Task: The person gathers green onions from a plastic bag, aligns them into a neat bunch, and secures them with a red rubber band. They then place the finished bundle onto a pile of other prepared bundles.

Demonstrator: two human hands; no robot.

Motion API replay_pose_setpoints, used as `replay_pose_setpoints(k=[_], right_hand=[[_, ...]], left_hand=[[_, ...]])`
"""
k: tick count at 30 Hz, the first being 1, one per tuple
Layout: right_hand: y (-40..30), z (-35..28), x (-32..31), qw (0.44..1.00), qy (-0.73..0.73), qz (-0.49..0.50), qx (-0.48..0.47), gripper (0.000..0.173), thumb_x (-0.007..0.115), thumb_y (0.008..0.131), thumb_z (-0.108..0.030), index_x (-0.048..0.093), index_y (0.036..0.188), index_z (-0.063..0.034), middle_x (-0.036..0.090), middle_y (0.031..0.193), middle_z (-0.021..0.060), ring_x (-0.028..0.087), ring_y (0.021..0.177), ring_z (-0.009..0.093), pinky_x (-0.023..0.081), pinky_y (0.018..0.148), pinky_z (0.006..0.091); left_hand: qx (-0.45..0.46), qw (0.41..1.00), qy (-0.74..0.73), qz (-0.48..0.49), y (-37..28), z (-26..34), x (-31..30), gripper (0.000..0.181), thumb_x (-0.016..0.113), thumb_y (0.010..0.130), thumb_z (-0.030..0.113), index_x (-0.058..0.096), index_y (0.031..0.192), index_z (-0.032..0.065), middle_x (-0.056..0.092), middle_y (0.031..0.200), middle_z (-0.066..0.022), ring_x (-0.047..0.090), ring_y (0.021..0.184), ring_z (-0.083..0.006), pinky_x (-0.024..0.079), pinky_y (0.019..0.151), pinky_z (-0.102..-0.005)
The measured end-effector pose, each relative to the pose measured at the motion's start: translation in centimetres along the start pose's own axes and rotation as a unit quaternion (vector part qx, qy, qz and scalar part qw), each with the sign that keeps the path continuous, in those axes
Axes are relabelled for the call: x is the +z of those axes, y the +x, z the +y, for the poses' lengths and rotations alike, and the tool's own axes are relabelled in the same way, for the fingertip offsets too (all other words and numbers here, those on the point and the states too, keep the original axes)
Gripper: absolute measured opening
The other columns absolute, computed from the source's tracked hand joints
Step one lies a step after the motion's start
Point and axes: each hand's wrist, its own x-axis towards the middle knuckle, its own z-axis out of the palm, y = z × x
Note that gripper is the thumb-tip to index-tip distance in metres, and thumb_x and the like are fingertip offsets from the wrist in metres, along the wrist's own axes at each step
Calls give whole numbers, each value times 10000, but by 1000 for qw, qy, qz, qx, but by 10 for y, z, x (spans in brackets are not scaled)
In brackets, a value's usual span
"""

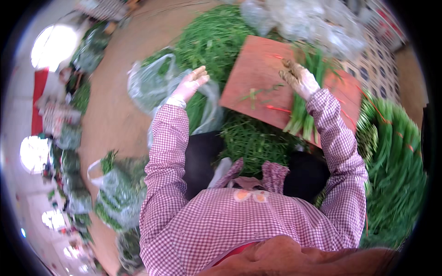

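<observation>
My left hand (192, 82), in a pale thin glove, is held out above a clear plastic bag (148, 90) of greens. Its fingers are extended and nothing shows in them. My right hand (299, 77), also gloved with brown-stained fingers, is over a reddish board (257, 74). Its fingers are slightly apart and appear to hold nothing. Beneath that wrist lies a bunch of long green stalks, probably Chinese chives (300, 117), with pale cut ends towards me. Orange-red ties (278, 109) and a short pale stalk piece (253, 98) lie on the board.
A heap of loose greens (212, 41) rises beyond the bag. Tied green bunches (393, 155) are stacked at my right. Trimmed leaves (255, 145) lie between my knees. Clear plastic bags (304, 19) pile up at the back. Another filled bag (119, 193) stands on the floor (110, 114).
</observation>
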Motion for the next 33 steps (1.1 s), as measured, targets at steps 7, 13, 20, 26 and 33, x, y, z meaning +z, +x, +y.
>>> replay_pose_setpoints(k=[7,13,20,26,33], right_hand=[[32,-64,188,960,-53,-258,-94,388,553,915,-274,582,1225,-41,648,1090,205,626,1030,327,479,920,357],[36,-48,351,873,-146,-324,-335,441,534,881,-242,530,1303,-114,618,1153,171,572,1076,348,450,930,412],[48,21,398,753,-318,-569,-93,367,550,859,-316,655,1132,-95,648,1113,159,598,1064,320,465,911,404],[58,-14,391,749,-305,-588,-5,370,531,857,-245,640,1184,-109,616,1207,148,566,1141,305,446,959,381],[77,-58,411,850,-110,-505,-102,452,552,838,-266,579,1259,-102,613,1203,164,564,1150,284,432,985,366]], left_hand=[[-60,978,125,156,-113,-196,-92,370,556,917,175,577,1258,33,569,1304,-122,510,1224,-210,384,1034,-319],[-105,994,19,35,-181,-351,60,461,585,899,148,499,1339,38,525,1349,-125,470,1251,-241,327,1080,-340],[-168,944,15,285,-216,-320,29,379,640,846,148,596,1193,1,570,1255,-171,563,1116,-281,430,978,-383],[-413,868,106,254,-224,-359,-4,913,800,654,486,467,1294,-74,516,1301,-237,519,1205,-314,413,1015,-354],[-457,871,152,100,-214,-351,-6,929,774,602,598,549,1239,-39,525,1275,-260,536,1176,-328,418,1006,-363]])
